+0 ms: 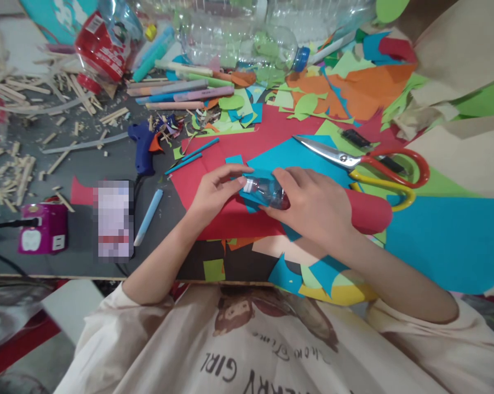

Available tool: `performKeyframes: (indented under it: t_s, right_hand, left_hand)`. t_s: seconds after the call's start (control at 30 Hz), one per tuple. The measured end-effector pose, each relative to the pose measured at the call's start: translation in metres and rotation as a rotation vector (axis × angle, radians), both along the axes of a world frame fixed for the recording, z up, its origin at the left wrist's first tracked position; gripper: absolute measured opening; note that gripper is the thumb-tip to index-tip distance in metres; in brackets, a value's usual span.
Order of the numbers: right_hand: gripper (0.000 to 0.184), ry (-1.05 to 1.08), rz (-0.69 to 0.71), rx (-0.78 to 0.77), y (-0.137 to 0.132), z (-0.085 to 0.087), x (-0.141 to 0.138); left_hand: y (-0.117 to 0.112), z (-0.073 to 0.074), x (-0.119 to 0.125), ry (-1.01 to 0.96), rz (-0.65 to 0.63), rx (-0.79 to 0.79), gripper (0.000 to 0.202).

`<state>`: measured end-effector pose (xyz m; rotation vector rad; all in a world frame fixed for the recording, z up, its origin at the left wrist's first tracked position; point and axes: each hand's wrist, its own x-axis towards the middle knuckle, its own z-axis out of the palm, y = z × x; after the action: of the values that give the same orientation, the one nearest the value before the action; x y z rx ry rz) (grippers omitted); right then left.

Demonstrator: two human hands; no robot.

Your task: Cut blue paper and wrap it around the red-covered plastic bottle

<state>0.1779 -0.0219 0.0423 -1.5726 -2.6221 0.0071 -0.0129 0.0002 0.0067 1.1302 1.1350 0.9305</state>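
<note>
My left hand [214,192] pinches the neck end of a small clear plastic bottle [266,191] that lies on its side over red paper [230,164]. A strip of blue paper [253,189] is wrapped partly round the bottle. My right hand [312,207] is closed over the bottle's body and presses the blue paper against it. Beside my right wrist lies a roll of red paper [368,212]. Both hands sit near the table's front edge, just above my lap.
Red-and-yellow scissors [366,163] lie right of the hands. A blue glue gun [145,145], glue sticks [148,217], markers [177,87], wood splinters [21,164], a purple power strip [41,227], clear bottles [239,33] and paper scraps [345,87] cover the table.
</note>
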Motion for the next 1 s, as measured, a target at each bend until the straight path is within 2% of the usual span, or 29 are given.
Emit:
performKeyframes:
  t_s: [0.33,0.73,0.83,0.93,1.0]
  right_hand:
    - [0.046,0.02,-0.009,-0.053,0.001,0.001,-0.001]
    - [0.046,0.005,0.003,-0.035,0.002,0.001,0.001]
    - [0.048,0.002,-0.015,-0.03,0.004,0.003,0.002]
    - [0.05,0.004,-0.038,-0.038,0.007,0.005,0.003]
    - [0.05,0.01,-0.049,-0.049,0.009,0.006,0.003]
  left_hand:
    - [0.002,-0.002,0.0,-0.003,0.003,-0.041,0.028]
    - [0.001,-0.004,-0.002,0.067,0.0,0.002,0.028]
    - [0.001,-0.005,-0.005,0.059,-0.045,0.025,0.028]
    - [0.002,-0.005,-0.009,0.073,-0.135,0.085,0.043]
    - [0.001,-0.005,-0.011,0.151,-0.188,0.149,0.052]
